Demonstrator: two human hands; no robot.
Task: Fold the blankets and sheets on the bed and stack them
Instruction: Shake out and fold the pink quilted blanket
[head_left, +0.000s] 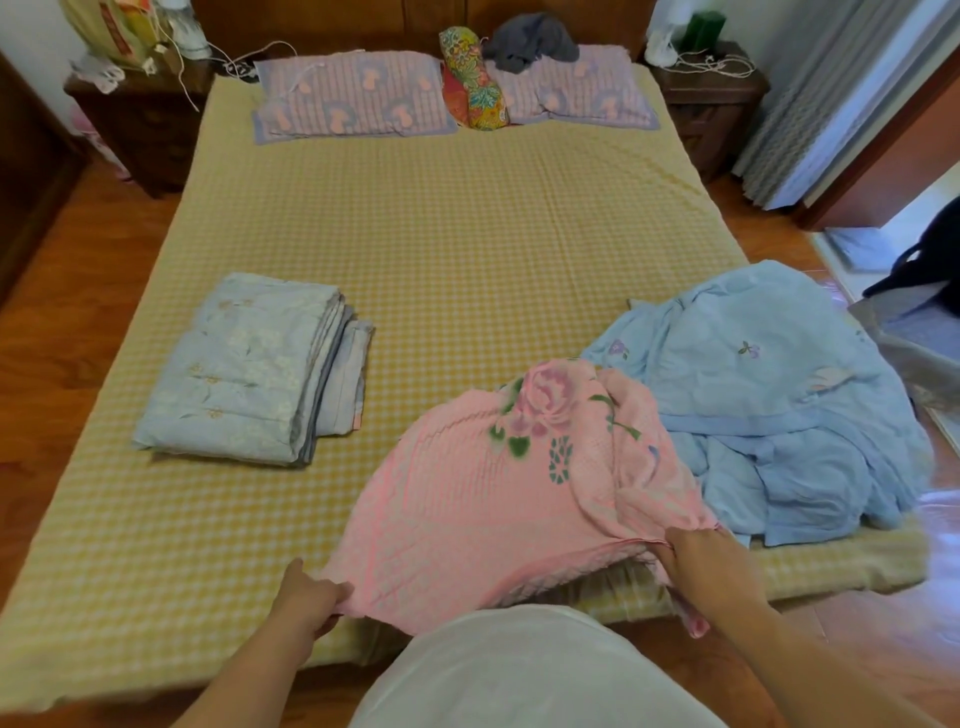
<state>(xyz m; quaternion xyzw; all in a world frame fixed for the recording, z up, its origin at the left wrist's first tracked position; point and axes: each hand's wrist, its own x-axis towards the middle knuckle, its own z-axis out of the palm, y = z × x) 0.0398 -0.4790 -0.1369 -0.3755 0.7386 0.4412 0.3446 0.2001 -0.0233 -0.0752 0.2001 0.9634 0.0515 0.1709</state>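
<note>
Both hands, left hand (310, 597) and right hand (709, 566), pinch the pink blanket's (498, 499) near edge at the bed's (441, 234) foot. Crumpled blue sheet (769, 395) lies right; folded quilt (244, 379) lies left.

Two pillows (353, 96), floral bolster (472, 83), grey garment (530, 41), nightstands (145, 130).

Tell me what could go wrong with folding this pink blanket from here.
The pink floral blanket overlaps the crumpled light-blue quilt, so pulling may drag that quilt along or off the bed's right edge. Both hands, left and right, grip the near hem over the bed's edge, so slack could slip toward the wooden floor and the fold come out uneven.
</note>
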